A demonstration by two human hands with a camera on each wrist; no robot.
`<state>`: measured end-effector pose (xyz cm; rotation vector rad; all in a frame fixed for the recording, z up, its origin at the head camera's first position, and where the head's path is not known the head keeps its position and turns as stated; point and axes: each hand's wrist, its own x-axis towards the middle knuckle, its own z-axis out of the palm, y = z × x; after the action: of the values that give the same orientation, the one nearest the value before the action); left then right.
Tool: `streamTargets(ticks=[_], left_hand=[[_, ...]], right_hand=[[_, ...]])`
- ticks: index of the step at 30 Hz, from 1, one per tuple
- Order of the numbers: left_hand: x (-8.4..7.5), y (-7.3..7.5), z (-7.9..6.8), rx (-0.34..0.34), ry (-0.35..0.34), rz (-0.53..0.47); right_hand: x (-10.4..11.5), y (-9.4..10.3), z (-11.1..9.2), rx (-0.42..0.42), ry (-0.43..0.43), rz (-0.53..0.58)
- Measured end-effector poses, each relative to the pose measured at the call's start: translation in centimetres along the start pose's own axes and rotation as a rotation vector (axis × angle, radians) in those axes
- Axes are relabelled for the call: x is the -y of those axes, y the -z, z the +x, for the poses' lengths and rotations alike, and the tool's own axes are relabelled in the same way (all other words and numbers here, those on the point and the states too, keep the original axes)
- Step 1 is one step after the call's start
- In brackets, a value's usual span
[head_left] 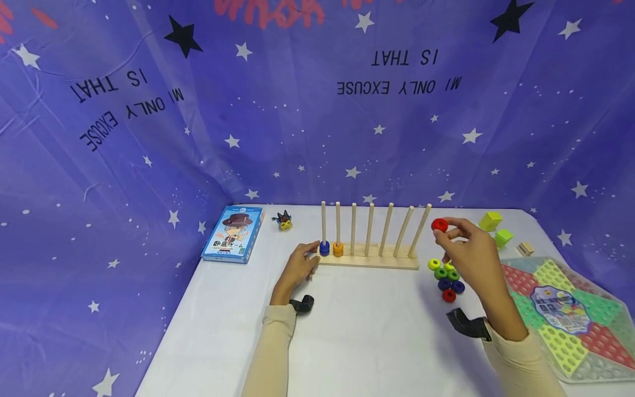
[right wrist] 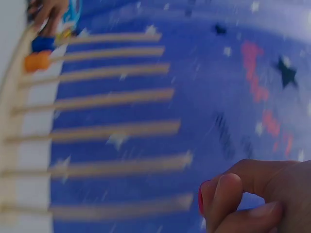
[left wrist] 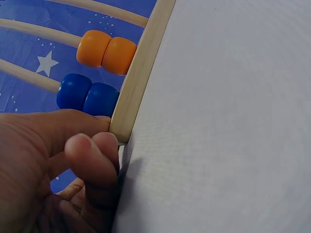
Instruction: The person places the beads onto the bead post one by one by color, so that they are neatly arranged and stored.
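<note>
A wooden peg rack [head_left: 369,262] with a row of upright pegs stands on the table. Two blue beads [left wrist: 87,94] sit stacked on its leftmost peg, and two orange beads [left wrist: 107,52] on the peg beside that. My left hand [head_left: 297,264] grips the left end of the rack's base, thumb close by the blue beads. Held up to the right of the last peg, a red bead [head_left: 439,225] is pinched between thumb and fingers of my right hand [head_left: 471,251]. Most of that bead is hidden by fingers in the right wrist view. The other pegs carry no beads.
Loose yellow, green, blue and red beads [head_left: 448,296] lie below the right hand. A patterned game board [head_left: 565,347], lime blocks [head_left: 490,221] and a small wooden piece [head_left: 525,248] are at right. A blue box [head_left: 233,234] and a small figure [head_left: 284,220] stand at left.
</note>
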<state>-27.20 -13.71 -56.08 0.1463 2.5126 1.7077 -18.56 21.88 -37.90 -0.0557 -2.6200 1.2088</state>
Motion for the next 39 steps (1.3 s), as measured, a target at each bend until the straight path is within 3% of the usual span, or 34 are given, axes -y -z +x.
streamTargets(ticks=[5, 8, 12, 16, 30, 35, 39], left_hand=[[0.0, 0.4, -0.1, -0.007, -0.001, 0.0], [0.2, 0.3, -0.3, -0.007, 0.003, -0.01], [0.2, -0.1, -0.5, 0.017, -0.014, -0.027], [0.0, -0.4, -0.6, 0.019, -0.016, -0.029], [-0.2, -0.1, -0.5, -0.005, -0.003, -0.038], [-0.1, 0.0, -0.5, -0.005, 0.002, -0.037], [-0.2, 0.2, -0.2, 0.0, 0.002, -0.024]], right_hand=[[5.1, -3.7, 2.7, 0.143, 0.11, 0.086], [7.1, -6.3, 3.8, 0.22, 0.149, 0.096], [8.1, -8.8, 4.8, 0.238, 0.165, 0.09], [8.3, -9.9, 5.3, 0.228, 0.174, 0.08], [8.5, -9.9, 5.3, 0.211, 0.183, 0.045], [7.1, -7.7, 4.1, 0.171, 0.183, 0.1], [4.0, -4.9, 2.4, 0.057, 0.111, 0.129]])
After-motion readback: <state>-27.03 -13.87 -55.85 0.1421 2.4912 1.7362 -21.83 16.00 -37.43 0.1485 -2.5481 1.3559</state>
